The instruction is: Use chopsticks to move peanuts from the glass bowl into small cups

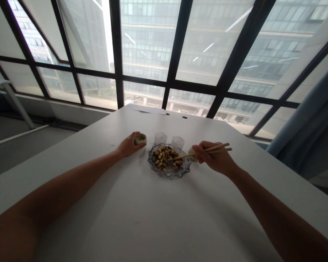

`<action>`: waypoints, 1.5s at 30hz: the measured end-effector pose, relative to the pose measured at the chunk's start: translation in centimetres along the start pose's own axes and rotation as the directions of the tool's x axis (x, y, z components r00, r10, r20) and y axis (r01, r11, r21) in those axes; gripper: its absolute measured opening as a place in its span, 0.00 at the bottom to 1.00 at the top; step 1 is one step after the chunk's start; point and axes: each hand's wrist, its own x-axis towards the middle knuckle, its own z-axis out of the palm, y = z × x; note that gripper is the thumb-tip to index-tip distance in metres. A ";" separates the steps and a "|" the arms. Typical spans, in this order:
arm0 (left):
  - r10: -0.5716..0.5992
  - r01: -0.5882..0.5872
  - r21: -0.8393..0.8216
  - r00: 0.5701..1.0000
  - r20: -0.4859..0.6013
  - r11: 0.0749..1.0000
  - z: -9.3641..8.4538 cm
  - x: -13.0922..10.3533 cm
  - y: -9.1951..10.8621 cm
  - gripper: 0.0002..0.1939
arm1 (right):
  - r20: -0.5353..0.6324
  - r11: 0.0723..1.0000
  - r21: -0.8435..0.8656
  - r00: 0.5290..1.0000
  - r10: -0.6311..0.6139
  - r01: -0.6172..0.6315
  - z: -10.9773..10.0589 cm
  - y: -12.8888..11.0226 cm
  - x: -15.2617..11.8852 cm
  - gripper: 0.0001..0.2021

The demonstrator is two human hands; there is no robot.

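My left hand (130, 144) is closed around a small pale cup (141, 139) left of the glass bowl, its opening tilted toward me. Wooden chopsticks (217, 149) are gripped in my right hand (214, 156), their tips reaching into the bowl. That clear, wavy-rimmed glass bowl (168, 174) holds a mix of light peanuts (161, 157) and darker nuts or seeds (177, 164). Partly hidden behind my right fingers is another small pale cup (191, 154). Whether the chopstick tips pinch a piece is too small to tell.
Two clear plastic cups (160, 138) stand just behind the bowl on the white table (142, 218). Paper sheets (147, 110) lie at the far edge, near two dark round spots. Large windows rise beyond, and a blue curtain (303, 127) hangs at right.
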 end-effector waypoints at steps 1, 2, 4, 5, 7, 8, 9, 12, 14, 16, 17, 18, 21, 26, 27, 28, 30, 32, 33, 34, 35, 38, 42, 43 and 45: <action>-0.001 0.001 -0.003 1.000 0.004 1.000 0.0 0.0 0.0 0.36 | 0.005 1.000 0.001 1.000 0.003 -0.003 0.0 0.0 0.0 0.30; -0.002 0.002 -0.005 1.000 0.007 1.000 0.0 0.0 0.0 0.37 | 0.009 1.000 0.003 1.000 0.006 -0.006 0.0 0.0 0.0 0.29; -0.001 0.001 -0.005 1.000 0.008 1.000 0.0 0.0 0.0 0.37 | 0.015 1.000 0.006 1.000 0.008 -0.008 -0.1 0.0 0.0 0.30; 0.002 -0.002 -0.003 1.000 0.005 1.000 0.0 0.0 0.0 0.37 | 0.015 1.000 0.010 1.000 0.008 -0.008 -0.1 0.0 0.1 0.30; 0.006 -0.006 0.003 1.000 -0.002 1.000 0.0 0.0 0.0 0.36 | 0.006 1.000 0.021 1.000 0.011 -0.011 -0.3 -0.1 0.1 0.30; 0.007 -0.007 0.007 1.000 -0.004 1.000 0.0 0.0 0.0 0.36 | -0.001 0.999 0.030 1.000 0.015 -0.015 -0.3 -0.2 0.1 0.30; 0.009 -0.009 0.013 1.000 -0.006 1.000 0.0 0.0 -0.1 0.36 | -0.012 0.999 0.042 1.000 0.022 -0.022 -0.4 -0.2 0.1 0.31; 0.015 -0.015 0.028 1.000 -0.011 0.999 0.0 0.0 -0.1 0.36 | -0.049 0.991 0.115 0.996 0.073 -0.067 -0.4 -0.2 0.2 0.30; 0.013 -0.013 0.035 1.000 -0.009 0.999 0.0 0.0 -0.1 0.36 | -0.099 0.976 0.193 0.988 0.122 -0.102 -0.4 -0.2 0.3 0.30; 0.009 -0.009 0.039 1.000 -0.004 0.999 0.0 0.1 -0.1 0.36 | -0.158 0.954 0.274 0.973 0.169 -0.122 -0.5 0.0 0.6 0.30; 0.010 -0.010 0.041 1.000 -0.004 0.999 -0.1 0.1 -0.1 0.36 | -0.185 0.941 0.314 0.964 0.189 -0.124 -0.6 0.1 0.8 0.30; 0.012 -0.012 0.044 1.000 -0.007 0.999 -0.1 0.1 -0.1 0.36 | -0.202 0.927 0.354 0.958 0.205 -0.124 -0.6 0.2 0.9 0.30; 0.013 -0.012 0.049 1.000 -0.009 0.999 -0.1 0.1 0.0 0.35 | -0.214 0.872 0.475 0.947 0.241 -0.115 -0.9 0.7 1.4 0.29; -0.001 0.000 0.061 1.000 0.003 0.998 -0.2 0.0 0.2 0.36 | -0.215 0.835 0.539 0.941 0.260 -0.108 -1.3 1.1 1.7 0.28; 0.009 -0.009 0.065 1.000 -0.003 0.998 -0.2 -0.1 0.3 0.36 | -0.228 0.846 0.526 0.943 0.244 -0.092 -1.3 1.0 1.7 0.28; 0.024 -0.023 0.070 1.000 -0.010 0.997 -0.3 -0.1 0.4 0.37 | -0.247 0.863 0.501 0.944 0.219 -0.069 -1.4 0.8 1.5 0.28; 0.068 -0.066 0.082 0.997 -0.022 0.995 -0.3 -0.2 0.5 0.40 | -0.278 0.909 0.417 0.949 0.145 -0.017 -1.5 0.1 1.0 0.28; 0.119 -0.116 0.097 0.992 -0.029 0.988 -0.3 -0.4 0.5 0.41 | -0.264 0.947 0.321 0.962 0.067 0.022 -1.5 -0.6 0.4 0.28; 0.142 -0.138 0.105 0.989 -0.032 0.985 -0.3 -0.4 0.5 0.42 | -0.240 0.957 0.287 0.970 0.031 0.040 -1.4 -0.9 0.1 0.27; 0.161 -0.156 0.112 0.986 -0.034 0.981 -0.3 -0.4 0.5 0.42 | -0.210 0.962 0.268 0.978 -0.002 0.060 -1.4 -1.1 -0.2 0.26; 0.174 -0.169 0.118 0.984 -0.036 0.979 -0.3 -0.4 0.5 0.42 | -0.189 0.961 0.264 0.982 -0.031 0.081 -1.3 -1.3 -0.3 0.26; 0.184 -0.178 0.116 0.982 -0.039 0.977 -0.2 -0.3 0.3 0.42 | -0.189 0.944 0.300 0.979 -0.080 0.135 -1.1 -1.3 -0.4 0.24; 0.139 -0.135 0.074 0.989 -0.047 0.988 -0.2 -0.1 0.3 0.41 | -0.257 0.937 0.339 0.966 0.010 0.080 -1.2 -0.9 0.3 0.25; 0.114 -0.112 0.057 0.992 -0.047 0.992 -0.2 -0.1 0.4 0.41 | -0.273 0.938 0.342 0.961 0.050 0.048 -1.3 -0.8 0.5 0.26; 0.057 -0.056 0.019 0.997 -0.049 0.998 -0.3 -0.1 0.5 0.41 | -0.296 0.941 0.339 0.948 0.114 -0.007 -1.6 -0.7 0.8 0.27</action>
